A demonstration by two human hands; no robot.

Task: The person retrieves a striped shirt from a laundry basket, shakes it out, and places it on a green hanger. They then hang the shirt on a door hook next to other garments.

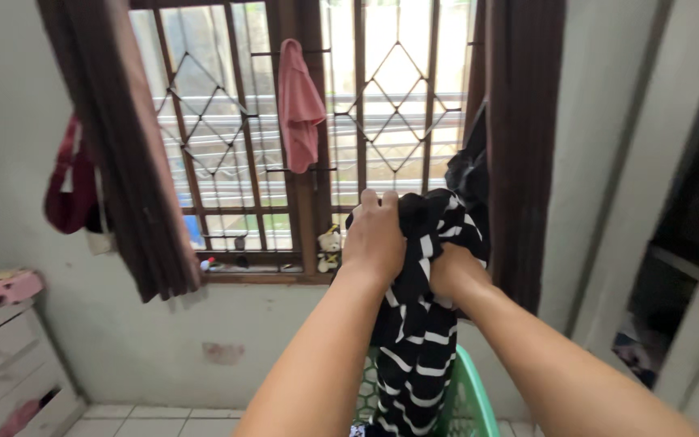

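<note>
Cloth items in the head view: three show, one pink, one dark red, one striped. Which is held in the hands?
The black-and-white striped garment: both hands grip its top. The pink cloth hangs on the window grille and the dark red item hangs at the wall, both untouched.

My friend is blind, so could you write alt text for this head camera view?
Both hands, left hand and right hand, grip a black-and-white striped garment held up over a green laundry basket. Behind is a barred window with a pink cloth hanging on it and brown curtains.

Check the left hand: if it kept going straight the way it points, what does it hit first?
Likely the window grille. The left hand, gripping the striped garment, points up toward it; depth is unclear, so that's a guess.
</note>
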